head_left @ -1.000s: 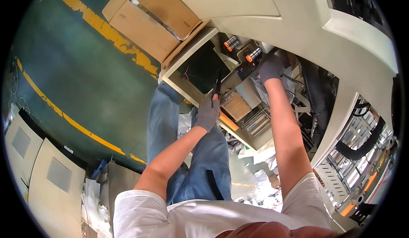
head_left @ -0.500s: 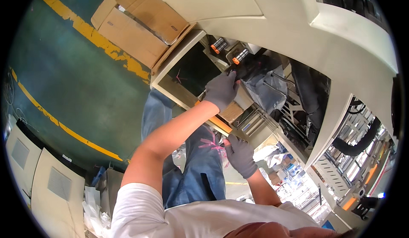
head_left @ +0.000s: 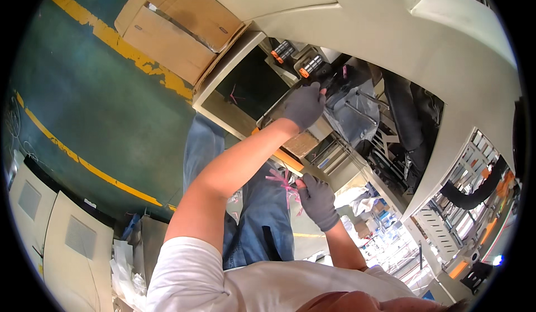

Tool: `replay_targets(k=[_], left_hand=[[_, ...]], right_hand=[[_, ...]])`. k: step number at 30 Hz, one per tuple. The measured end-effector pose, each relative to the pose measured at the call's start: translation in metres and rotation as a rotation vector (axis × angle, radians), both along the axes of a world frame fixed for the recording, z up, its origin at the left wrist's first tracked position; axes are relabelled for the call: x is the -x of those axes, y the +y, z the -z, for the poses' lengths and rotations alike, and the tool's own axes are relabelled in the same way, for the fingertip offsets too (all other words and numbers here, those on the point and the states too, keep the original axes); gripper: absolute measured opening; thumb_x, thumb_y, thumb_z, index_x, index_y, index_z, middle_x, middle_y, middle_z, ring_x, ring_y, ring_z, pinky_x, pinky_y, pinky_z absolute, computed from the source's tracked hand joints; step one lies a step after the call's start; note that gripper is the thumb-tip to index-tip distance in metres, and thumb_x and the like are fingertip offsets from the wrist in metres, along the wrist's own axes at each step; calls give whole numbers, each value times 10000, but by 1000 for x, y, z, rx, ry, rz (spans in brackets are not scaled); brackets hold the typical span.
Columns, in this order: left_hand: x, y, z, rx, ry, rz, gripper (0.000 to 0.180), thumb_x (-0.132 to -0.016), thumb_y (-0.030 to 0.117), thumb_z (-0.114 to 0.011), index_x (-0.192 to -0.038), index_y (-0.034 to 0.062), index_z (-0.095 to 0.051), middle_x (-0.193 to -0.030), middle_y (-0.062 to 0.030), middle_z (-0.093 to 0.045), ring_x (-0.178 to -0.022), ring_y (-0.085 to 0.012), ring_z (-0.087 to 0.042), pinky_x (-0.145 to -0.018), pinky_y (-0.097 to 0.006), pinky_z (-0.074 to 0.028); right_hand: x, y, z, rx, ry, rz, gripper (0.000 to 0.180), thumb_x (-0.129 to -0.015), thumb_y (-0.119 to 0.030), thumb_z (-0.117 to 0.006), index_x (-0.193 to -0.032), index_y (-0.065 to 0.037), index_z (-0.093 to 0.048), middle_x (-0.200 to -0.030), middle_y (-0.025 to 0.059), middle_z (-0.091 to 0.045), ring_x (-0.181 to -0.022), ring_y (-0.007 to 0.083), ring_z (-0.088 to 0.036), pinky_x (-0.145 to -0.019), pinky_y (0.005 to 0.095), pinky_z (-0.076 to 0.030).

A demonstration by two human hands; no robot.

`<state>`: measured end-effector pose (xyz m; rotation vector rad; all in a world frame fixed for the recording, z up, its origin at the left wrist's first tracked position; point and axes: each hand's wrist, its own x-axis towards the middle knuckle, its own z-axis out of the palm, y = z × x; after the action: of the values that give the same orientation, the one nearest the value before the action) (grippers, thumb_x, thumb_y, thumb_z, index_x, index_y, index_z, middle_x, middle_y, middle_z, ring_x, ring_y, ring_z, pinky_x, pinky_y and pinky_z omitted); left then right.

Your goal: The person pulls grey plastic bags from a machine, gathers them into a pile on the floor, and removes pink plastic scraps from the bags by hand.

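Pink ties (head_left: 283, 182) are pinched by the right hand (head_left: 319, 205), near; farther off, the left hand (head_left: 304, 108) is curled over an open compartment (head_left: 230, 66), any hold unclear.

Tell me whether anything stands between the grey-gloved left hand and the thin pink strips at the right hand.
Yes, in this view: a flat orange bar and a brown cardboard box lie between the left hand and pink strips.
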<state>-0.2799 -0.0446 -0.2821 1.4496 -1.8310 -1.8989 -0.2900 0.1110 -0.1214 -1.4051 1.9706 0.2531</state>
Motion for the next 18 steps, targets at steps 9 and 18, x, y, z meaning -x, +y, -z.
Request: replay_targets(k=[9, 18], left_hand=[[-5, 35, -2, 61, 161, -285, 293, -941, 312, -388, -875, 43, -483, -679, -192, -586, -671, -389, -580, -602, -473, -442], [-5, -16, -9, 65, 24, 28, 260, -916, 326, -452, -887, 73, -501, -686, -165, -584, -686, -384, -572, -595, -482, -434]], right_hand=[[4, -2, 1, 25, -14, 5, 179, -857, -205, -579, -807, -48, -508, -730, 172, -550, -665, 391, -537, -565, 455, -414], [2, -4, 4, 47, -25, 15, 179, -861, -236, -568, -829, -68, -516, -724, 162, -555, -640, 379, -542, -536, 445, -419]])
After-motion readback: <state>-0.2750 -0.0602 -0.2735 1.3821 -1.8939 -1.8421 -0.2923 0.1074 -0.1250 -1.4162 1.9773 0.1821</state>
